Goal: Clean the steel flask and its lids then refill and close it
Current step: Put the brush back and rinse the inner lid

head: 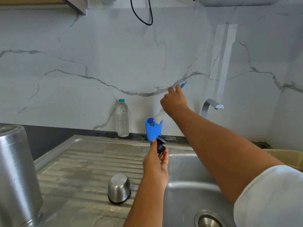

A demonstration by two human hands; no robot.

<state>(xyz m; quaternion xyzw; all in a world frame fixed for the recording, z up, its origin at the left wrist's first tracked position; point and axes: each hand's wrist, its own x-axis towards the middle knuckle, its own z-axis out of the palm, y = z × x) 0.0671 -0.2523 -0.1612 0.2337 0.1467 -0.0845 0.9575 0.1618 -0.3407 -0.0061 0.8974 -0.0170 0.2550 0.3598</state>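
My left hand (pixel 155 164) pinches the black stopper (pixel 160 144) at the rim of the basin (pixel 188 177); my right hand (pixel 173 102) grips the blue brush (pixel 183 85), bristles at the mouth of its blue holder (pixel 153 131). Snagged bristles could tip the holder; wet fingers could drop the stopper. The steel flask (pixel 16 169) and cup lid (pixel 119 188) sit left on the drainboard (pixel 82 161); the basin gives scrubbing room.

Brushed steel flask (pixel 18 169) and glossy steel cup lid (pixel 119 188); ridged, wet steel draining surface (pixel 82 161); matt black plastic stopper (pixel 160 144); blue plastic holder (pixel 153 129); clear plastic bottle (pixel 122 118); glossy marble wall (pixel 114 54).
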